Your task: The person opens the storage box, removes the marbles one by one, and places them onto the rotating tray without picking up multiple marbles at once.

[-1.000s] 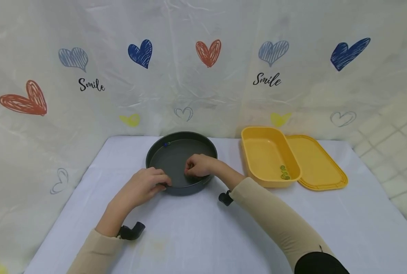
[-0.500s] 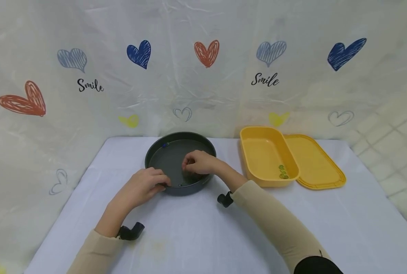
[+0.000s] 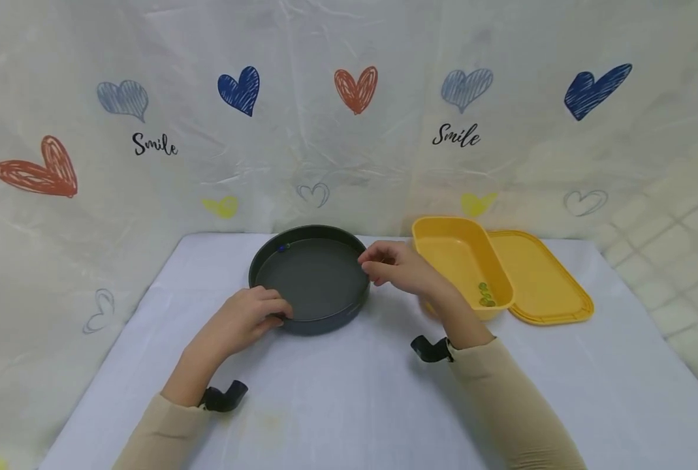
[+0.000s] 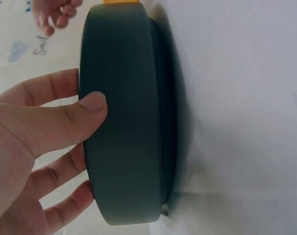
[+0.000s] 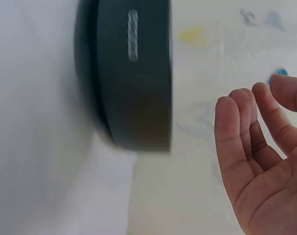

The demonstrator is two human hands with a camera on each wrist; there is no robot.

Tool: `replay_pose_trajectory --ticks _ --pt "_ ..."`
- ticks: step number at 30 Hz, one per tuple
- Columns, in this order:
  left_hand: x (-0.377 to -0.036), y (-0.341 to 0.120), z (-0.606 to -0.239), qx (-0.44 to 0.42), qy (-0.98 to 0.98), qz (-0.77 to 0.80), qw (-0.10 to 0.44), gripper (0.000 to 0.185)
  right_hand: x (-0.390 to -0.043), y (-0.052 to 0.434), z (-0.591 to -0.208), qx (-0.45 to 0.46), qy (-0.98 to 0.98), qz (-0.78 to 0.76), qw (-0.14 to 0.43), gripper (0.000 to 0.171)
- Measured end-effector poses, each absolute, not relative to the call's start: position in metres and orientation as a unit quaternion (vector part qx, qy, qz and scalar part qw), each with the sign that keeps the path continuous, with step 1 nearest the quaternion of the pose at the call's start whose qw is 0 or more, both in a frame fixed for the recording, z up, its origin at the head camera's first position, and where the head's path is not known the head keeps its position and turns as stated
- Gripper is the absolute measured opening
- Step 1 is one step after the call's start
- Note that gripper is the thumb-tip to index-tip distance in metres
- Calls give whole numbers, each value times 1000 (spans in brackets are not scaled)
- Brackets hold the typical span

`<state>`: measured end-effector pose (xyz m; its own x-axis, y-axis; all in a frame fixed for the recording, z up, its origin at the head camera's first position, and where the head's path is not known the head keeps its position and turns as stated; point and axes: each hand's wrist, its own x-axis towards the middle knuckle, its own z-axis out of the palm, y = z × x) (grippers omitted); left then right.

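My left hand steadies a round dark grey pan at its near left rim. In the left wrist view its thumb presses the outer wall, with fingers over the rim. Small blue and green pieces lie inside the pan by the far left wall. My right hand is at the pan's right rim, thumb and forefinger tips close together. I cannot tell whether a small piece is pinched between them. The yellow box holds several small green round pieces at its near right corner.
A flat yellow lid lies right of the box, close against it. The white table cloth extends in front of the pan. Behind the table hangs a pale sheet printed with hearts. Small cameras are strapped to both wrists.
My right hand has lifted from inside the pan and moved right to its rim, towards the yellow box. My left hand has stayed on the pan.
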<state>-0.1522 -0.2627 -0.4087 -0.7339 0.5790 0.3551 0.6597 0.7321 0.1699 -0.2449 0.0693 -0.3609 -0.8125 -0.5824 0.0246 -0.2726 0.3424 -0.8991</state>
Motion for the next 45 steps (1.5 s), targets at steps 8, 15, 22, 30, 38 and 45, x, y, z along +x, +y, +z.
replay_pose_trajectory --ticks 8,15,22,30,38,45 --pt "-153 -260 -409 -332 -923 -140 138 28 -247 132 -361 -228 835 -491 103 24" --pt "-150 -263 -408 -323 -928 -134 130 28 -242 163 -365 -194 846 -485 107 32" --pt "-149 -264 -411 -328 -924 -135 142 27 -240 181 -371 -191 888 -408 95 28" --pt "-152 -262 -410 -340 -918 -139 153 28 -242 188 -383 -195 918 -317 135 21" --pt "-151 -263 -411 -342 -917 -141 152 27 -247 187 -395 -212 912 -290 198 22" --pt "-151 -263 -411 -337 -919 -139 151 28 -245 186 -390 -202 928 -267 164 19"
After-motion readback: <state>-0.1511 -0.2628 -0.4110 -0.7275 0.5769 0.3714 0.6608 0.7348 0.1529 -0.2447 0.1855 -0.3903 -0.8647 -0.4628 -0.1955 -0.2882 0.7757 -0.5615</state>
